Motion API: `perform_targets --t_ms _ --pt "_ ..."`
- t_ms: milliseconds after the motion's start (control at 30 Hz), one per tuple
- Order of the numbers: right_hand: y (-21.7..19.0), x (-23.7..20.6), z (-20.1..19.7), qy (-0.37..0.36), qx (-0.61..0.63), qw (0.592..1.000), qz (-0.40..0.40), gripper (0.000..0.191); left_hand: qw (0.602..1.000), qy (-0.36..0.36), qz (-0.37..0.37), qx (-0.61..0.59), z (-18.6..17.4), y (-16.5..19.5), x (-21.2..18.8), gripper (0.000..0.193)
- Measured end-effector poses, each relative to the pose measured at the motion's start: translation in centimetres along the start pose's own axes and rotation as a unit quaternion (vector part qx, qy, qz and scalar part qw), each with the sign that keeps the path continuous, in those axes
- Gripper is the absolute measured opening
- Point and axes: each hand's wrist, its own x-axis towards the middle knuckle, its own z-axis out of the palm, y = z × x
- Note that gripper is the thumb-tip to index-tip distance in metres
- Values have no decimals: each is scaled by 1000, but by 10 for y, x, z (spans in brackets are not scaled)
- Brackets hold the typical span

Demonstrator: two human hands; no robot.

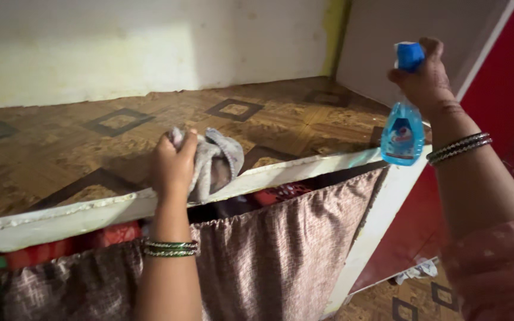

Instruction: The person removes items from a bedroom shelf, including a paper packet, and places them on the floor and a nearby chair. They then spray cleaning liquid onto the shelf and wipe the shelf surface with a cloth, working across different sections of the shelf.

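Left hand: my left hand point(174, 163) has its grip closed on a crumpled grey cloth rag point(215, 160), pressed at the front edge of the shelf.
Right hand: my right hand point(426, 74) has its grip wrapped around the neck of a clear blue plastic spray bottle with a blue trigger head point(404, 128), held up above the shelf's right front corner.
Landmark: a shelf top covered in brown patterned sheet with dark square motifs point(90, 148), edged by a chipped white-painted frame point(60, 217).
Below the shelf: a brown checked fabric curtain point(281, 249) hangs under the frame.
Handling, rag: judged soft, light, limp; best bunched in the palm.
Handling, bottle: judged light, rigid, perhaps slippery if wet; best held at the neck.
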Motion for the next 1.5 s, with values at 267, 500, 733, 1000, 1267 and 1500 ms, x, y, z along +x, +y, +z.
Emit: perform_targets --t_ms 267,500,733,1000,1267,1500 --pt "-111 -6 0 -45 432 899 58 66 997 -15 -48 65 3 0 4 58" --pt "-290 2 -4 -80 560 822 -63 57 997 17 -38 62 1 4 5 57" --pt "-407 25 -7 -198 608 769 2 71 997 -18 -50 47 -7 10 2 54" --pt "-445 29 35 -128 666 717 -159 63 997 -53 -27 56 -3 -6 9 42" --pt "-392 -4 6 -151 673 724 -1 53 999 -40 -4 34 2 -10 13 52" --pt "-285 -153 -28 27 565 821 70 43 1000 -17 -16 19 9 -7 16 59"
